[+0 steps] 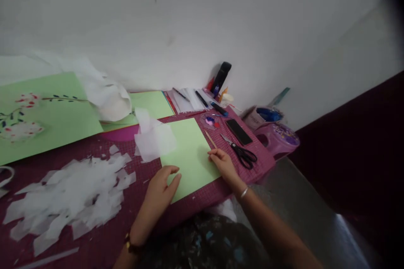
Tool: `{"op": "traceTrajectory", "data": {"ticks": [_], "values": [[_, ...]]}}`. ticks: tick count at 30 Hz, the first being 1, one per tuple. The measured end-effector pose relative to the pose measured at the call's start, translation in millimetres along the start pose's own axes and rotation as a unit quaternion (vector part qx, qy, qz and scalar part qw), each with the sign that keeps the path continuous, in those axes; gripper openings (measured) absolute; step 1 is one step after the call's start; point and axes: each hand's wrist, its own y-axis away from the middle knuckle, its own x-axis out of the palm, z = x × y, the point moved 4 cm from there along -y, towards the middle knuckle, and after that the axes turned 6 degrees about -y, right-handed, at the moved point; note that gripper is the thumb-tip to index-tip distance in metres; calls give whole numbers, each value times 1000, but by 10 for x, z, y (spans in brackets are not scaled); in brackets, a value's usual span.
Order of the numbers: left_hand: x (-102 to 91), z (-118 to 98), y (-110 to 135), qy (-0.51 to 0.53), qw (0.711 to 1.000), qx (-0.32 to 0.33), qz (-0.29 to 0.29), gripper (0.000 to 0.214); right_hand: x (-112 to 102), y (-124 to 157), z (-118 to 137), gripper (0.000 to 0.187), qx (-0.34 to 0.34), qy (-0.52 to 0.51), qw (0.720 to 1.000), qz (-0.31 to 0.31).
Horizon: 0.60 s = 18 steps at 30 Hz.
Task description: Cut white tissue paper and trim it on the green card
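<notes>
A light green sheet of paper point(189, 151) lies on the maroon cutting mat point(132, 214) in front of me. My left hand point(160, 189) rests on the sheet's near left corner with its fingers stretched out and flat. My right hand point(222, 163) sits at the sheet's right edge, fingers curled down onto the paper; whether it holds anything is unclear. A thin wooden stick point(210, 138) lies just beyond the right hand. White tissue pieces point(153, 136) overlap the sheet's far left corner.
A heap of torn white tissue point(69, 197) covers the mat at left. A green painted sheet point(41, 113) lies far left. Black scissors point(241, 153), a black phone point(239, 131), pens point(202, 98) and a paint palette point(211, 121) lie right. A purple stool point(279, 138) stands beyond the edge.
</notes>
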Motion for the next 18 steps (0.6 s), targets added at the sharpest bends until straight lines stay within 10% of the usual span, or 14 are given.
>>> {"op": "traceTrajectory", "data": {"ticks": [10,14,18], "values": [[161,221,-15,-177,976,121,-41,22,-13,-3,100,14,-93,83,982,139],[117,237,-127,-163,984,69,-18,28,-250,-70,695,30,-158,-29,965,208],[86,204,-179,-192,981,10,-18,31,-580,235,1533,72,-347,-57,887,298]]}}
